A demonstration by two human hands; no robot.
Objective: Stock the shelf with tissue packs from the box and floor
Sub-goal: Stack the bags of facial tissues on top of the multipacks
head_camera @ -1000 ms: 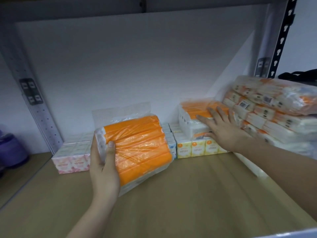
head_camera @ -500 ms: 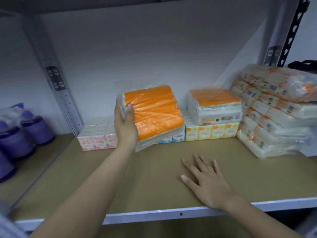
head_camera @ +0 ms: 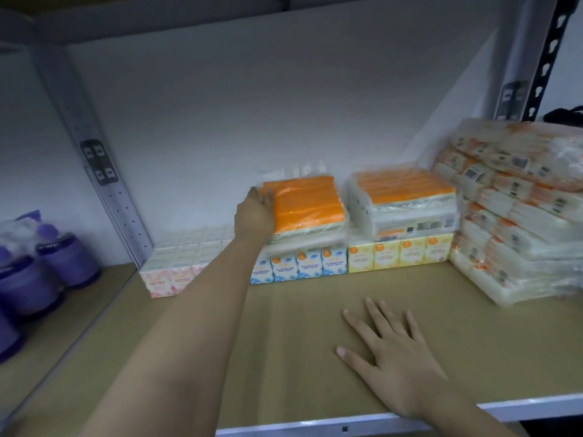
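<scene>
An orange-topped tissue pack (head_camera: 307, 205) in clear wrap lies on a row of blue mini tissue boxes (head_camera: 303, 266) at the back of the shelf (head_camera: 284, 348). My left hand (head_camera: 254, 216) holds this pack by its left end, fingers curled round the edge. My right hand (head_camera: 388, 357) rests flat, fingers spread, on the brown shelf board near the front edge. A second orange pack (head_camera: 407, 200) sits to the right on yellow mini boxes (head_camera: 399, 252).
Pink mini tissue boxes (head_camera: 170, 272) stand at the back left. A tall stack of wrapped tissue packs (head_camera: 517, 222) fills the right end. Purple bottles (head_camera: 66, 263) stand beyond the grey upright post (head_camera: 104, 197) on the left.
My left hand carried the orange pack back and set it on the blue boxes. My right hand left the second orange pack and came down flat on the shelf board.
</scene>
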